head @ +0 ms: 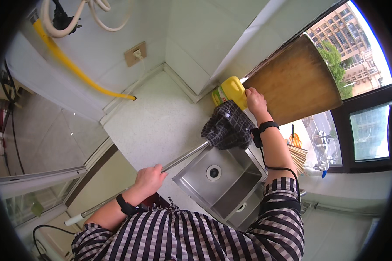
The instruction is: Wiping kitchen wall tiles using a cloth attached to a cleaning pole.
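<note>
My left hand (149, 178) is closed around a metal pole (186, 157) with a white end. The pole slants up to a dark checked cloth (229, 125) bunched at its far end, over the rim of the stainless steel sink (212, 182). My right hand (256, 101) is at the side of a yellow plastic jug (236, 92), just beyond the cloth. Its fingertips are partly hidden, so whether it grips the jug cannot be told.
A brown wooden board (292, 78) leans at the window. Wooden sticks (298, 158) and a spray bottle (315, 172) stand on the right. A yellow hose (81, 76) enters the pale countertop (156, 107) near a wall socket (135, 54).
</note>
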`<state>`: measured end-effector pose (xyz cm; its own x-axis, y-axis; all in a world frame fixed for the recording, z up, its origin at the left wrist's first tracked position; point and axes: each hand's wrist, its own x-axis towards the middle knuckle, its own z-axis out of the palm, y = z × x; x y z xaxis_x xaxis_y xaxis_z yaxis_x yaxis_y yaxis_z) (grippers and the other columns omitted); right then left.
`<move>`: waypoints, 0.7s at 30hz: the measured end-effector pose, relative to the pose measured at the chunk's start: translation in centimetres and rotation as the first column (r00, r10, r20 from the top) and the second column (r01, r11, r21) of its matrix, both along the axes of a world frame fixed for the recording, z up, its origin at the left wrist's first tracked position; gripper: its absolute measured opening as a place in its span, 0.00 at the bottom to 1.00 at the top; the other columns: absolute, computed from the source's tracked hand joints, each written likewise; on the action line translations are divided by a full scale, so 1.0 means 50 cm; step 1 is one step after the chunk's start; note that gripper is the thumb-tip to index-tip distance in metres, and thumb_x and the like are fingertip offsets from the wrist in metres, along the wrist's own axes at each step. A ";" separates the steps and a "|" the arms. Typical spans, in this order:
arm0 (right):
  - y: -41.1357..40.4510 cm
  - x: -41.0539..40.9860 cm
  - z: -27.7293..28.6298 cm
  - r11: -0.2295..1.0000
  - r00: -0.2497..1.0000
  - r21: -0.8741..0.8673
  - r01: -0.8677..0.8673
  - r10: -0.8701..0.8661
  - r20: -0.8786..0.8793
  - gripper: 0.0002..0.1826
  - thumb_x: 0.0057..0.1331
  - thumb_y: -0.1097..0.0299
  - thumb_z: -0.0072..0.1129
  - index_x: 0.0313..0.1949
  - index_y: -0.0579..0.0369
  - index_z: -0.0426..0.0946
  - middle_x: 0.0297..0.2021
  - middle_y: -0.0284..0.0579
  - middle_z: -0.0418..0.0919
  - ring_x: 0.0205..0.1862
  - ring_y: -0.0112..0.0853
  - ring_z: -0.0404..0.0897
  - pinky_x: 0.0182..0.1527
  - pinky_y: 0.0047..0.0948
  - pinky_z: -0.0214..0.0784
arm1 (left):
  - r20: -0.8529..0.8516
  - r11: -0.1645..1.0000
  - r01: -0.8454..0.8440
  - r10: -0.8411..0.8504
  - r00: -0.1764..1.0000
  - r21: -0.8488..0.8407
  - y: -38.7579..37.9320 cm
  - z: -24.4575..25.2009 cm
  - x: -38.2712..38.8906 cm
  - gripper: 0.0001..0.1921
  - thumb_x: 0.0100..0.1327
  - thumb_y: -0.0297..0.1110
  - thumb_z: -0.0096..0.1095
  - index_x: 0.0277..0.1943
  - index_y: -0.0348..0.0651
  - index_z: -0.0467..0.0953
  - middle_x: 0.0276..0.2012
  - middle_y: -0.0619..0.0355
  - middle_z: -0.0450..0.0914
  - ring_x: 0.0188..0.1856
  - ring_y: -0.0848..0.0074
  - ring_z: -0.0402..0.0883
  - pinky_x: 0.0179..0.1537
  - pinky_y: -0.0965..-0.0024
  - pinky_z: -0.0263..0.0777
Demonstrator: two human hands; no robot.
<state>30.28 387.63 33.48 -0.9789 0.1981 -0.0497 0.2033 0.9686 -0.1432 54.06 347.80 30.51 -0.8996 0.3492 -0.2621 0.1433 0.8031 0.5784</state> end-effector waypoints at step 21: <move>-0.334 0.920 0.108 0.691 0.754 -0.722 0.030 -0.490 -0.437 0.06 0.60 0.73 0.55 0.37 0.59 0.76 0.29 0.47 0.78 0.29 0.34 0.78 0.34 0.27 0.70 | -0.276 0.860 0.438 -0.368 0.888 0.264 0.061 0.140 0.106 0.08 0.54 0.33 0.62 0.30 0.42 0.69 0.19 0.50 0.75 0.22 0.53 0.75 0.23 0.56 0.68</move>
